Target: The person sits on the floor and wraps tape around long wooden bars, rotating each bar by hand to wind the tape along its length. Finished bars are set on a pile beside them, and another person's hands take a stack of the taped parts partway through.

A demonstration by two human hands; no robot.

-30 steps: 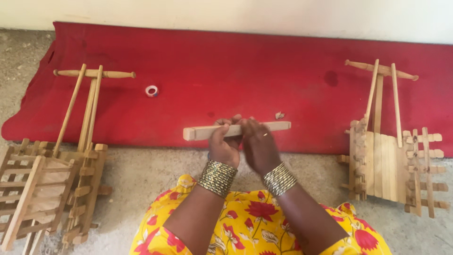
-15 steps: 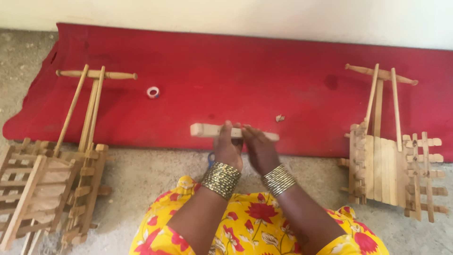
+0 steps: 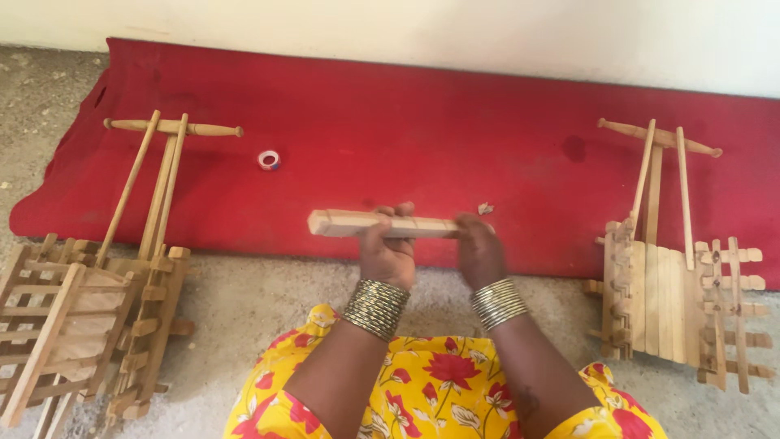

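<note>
Red cloth point(image 3: 422, 138) lying spread across grey floor point(image 3: 244, 301) against pale wall point(image 3: 406, 32), small tape roll point(image 3: 269, 159) resting on it, wooden slatted frame point(image 3: 89, 301) sitting at left edge, second wooden frame point(image 3: 678, 293) lying at right, tiny wood scrap point(image 3: 485, 208) sitting mid-cloth

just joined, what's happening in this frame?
A person sits on the floor holding a pale wooden bar level in both hands, above the near edge of a red mat. The left hand grips its middle; the right hand holds its right end. Slatted wooden frames with long sticks lie to the left and right. A small roll of tape sits on the mat.
</note>
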